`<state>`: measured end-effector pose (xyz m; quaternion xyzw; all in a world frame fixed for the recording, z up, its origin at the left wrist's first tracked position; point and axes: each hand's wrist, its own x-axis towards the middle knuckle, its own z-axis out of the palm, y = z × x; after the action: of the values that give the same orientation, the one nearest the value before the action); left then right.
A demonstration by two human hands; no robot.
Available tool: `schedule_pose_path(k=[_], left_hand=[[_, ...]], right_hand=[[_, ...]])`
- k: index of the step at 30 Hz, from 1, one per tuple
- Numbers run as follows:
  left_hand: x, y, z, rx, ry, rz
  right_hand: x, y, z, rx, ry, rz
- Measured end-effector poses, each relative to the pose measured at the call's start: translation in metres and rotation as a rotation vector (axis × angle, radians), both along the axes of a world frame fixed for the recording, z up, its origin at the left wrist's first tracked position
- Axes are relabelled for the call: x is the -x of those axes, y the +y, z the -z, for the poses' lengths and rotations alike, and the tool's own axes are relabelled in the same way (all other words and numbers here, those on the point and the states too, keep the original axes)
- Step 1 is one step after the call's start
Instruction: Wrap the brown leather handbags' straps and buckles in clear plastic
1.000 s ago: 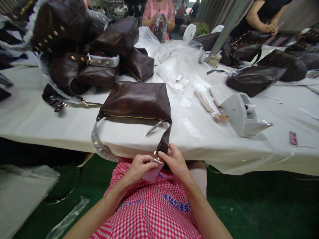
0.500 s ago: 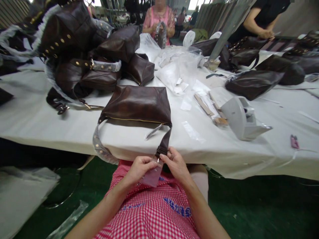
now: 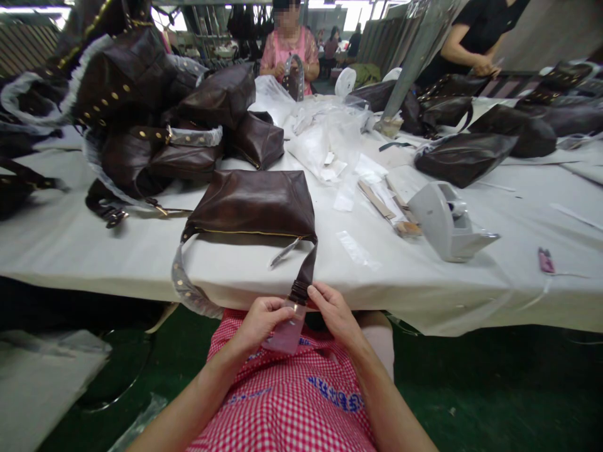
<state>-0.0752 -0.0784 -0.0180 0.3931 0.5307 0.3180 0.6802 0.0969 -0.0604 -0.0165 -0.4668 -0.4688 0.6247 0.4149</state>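
A dark brown leather handbag [image 3: 254, 202] lies on the white table [image 3: 85, 245] in front of me. Its strap [image 3: 305, 271] hangs over the table's front edge down to my lap. My left hand [image 3: 261, 320] pinches a small clear plastic sleeve [image 3: 285, 334] over the gold buckle at the strap's end. My right hand [image 3: 332, 312] grips the strap end from the right, fingers closed on it. The strap's other part [image 3: 186, 289], wrapped in clear film over studs, loops down at the left.
A heap of brown studded bags [image 3: 141, 113] sits at the back left. Clear plastic bags [image 3: 330, 132] and paper slips lie mid-table, a grey tape dispenser [image 3: 445, 220] to the right. More bags [image 3: 466, 154] lie far right. Two other people work across the table.
The plastic sleeve has slid further up over the buckle. Both hands stay at the strap end, a little lower in view as my head tilted up.
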Motion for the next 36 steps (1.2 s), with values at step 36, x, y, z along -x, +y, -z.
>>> schedule_pose_path(k=[36], left_hand=[[-0.015, 0.003, -0.006, -0.181, 0.077, -0.071]], right_hand=[[-0.004, 0.000, 0.009, 0.136, 0.056, -0.017]])
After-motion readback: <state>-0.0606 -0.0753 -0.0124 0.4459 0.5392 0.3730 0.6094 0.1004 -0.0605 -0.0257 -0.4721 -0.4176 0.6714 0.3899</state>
